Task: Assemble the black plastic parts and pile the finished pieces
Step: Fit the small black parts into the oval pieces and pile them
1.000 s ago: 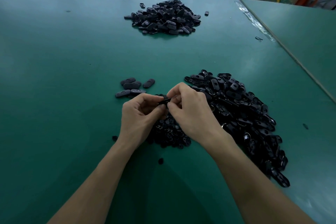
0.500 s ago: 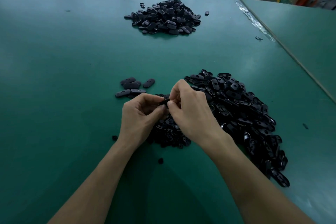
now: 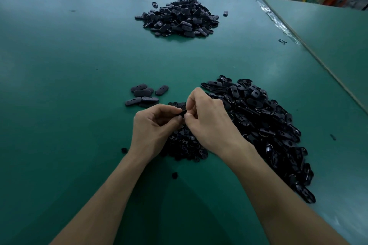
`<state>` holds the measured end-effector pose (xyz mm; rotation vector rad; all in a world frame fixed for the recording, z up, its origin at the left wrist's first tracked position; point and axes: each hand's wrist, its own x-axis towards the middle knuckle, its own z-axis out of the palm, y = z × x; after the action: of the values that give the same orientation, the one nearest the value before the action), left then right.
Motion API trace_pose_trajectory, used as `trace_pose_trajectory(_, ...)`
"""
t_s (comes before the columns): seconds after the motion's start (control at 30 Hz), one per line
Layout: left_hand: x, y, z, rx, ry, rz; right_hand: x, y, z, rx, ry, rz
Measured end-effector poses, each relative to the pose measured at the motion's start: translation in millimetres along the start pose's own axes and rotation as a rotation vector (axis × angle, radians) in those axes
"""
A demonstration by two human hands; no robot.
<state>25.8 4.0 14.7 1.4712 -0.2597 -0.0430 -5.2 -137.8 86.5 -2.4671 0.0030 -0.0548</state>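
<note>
Black part point(image 3: 183, 112) stays pinched between left hand point(image 3: 153, 127) and right hand point(image 3: 209, 119).

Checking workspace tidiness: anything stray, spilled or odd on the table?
Only minor strays. Two stray discs lie apart from the small-parts pile, a loose bit sits right of the big pile, and a lone part lies beside the far pile. Nothing looks damaged.

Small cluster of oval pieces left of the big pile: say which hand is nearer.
Left. The left hand is just on the near side of the cluster; the right hand lies farther to its right.
</note>
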Motion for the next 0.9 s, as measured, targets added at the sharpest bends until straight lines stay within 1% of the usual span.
trace_pose_trajectory(0.07, -0.2, 0.6, 0.4, 0.018, -0.006, 0.005, -0.5, -0.1, 1.8, 0.001, 0.014, 0.007)
trace_pose_trajectory(0.3, 0.7, -0.5, 0.7, -0.053, 0.006, -0.024, -1.2, 2.0, 4.0, 0.017, 0.039, -0.04)
trace_pose_trajectory(0.47, 1.4, 0.1, -1.2, -0.05, -0.026, -0.021, 0.2, 4.5, 3.6, 0.071, 0.046, 0.014)
trace_pose_trajectory(0.57, 0.9, 0.3, -1.3, -0.042, -0.028, -0.023, 1.0, 4.6, 3.9, 0.062, 0.039, 0.043)
trace_pose_trajectory(0.7, 0.6, 1.3, -1.1, -0.054, -0.031, -0.028, 2.0, 3.2, 2.5, 0.051, 0.018, 0.043)
trace_pose_trajectory(0.9, 1.0, 0.5, -2.3, -0.072, -0.041, -0.034, 1.7, 0.3, 4.1, 0.028, 0.062, 0.049)
